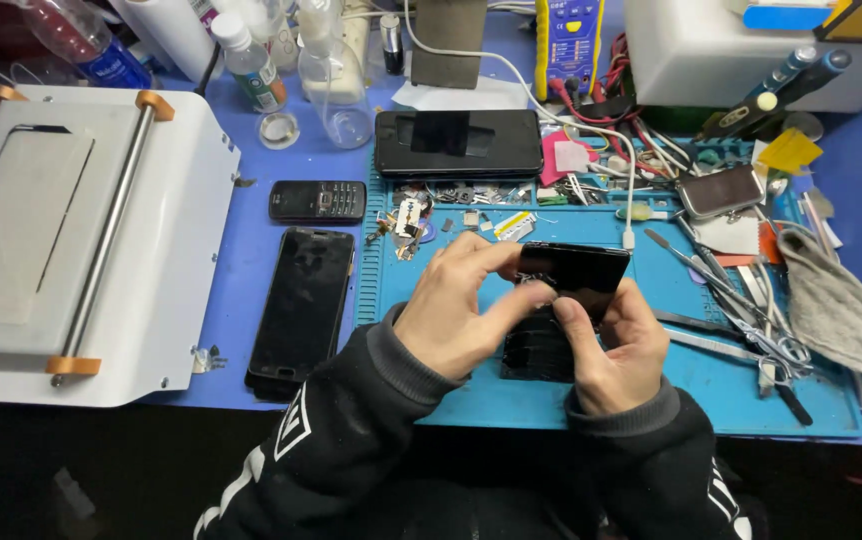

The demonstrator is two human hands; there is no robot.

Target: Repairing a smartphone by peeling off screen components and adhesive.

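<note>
Both of my hands hold a black smartphone [579,274] just above the blue work mat [511,395]. My right hand [619,345] grips its lower right side, thumb on the face. My left hand [459,305] comes in from the left, and its fingertips pinch the phone's left end. A dark flat part [536,350] lies on the mat under my hands, mostly hidden by them. Black sleeves cover both wrists.
A black smartphone [303,305] and a small keypad phone [317,201] lie left of the mat. Another black phone [458,143] rests at the mat's far edge. A white machine [81,230] fills the left. Tweezers and tools [741,300], a grey cloth [836,305], bottles [253,62] and a multimeter [568,45] crowd the right and back.
</note>
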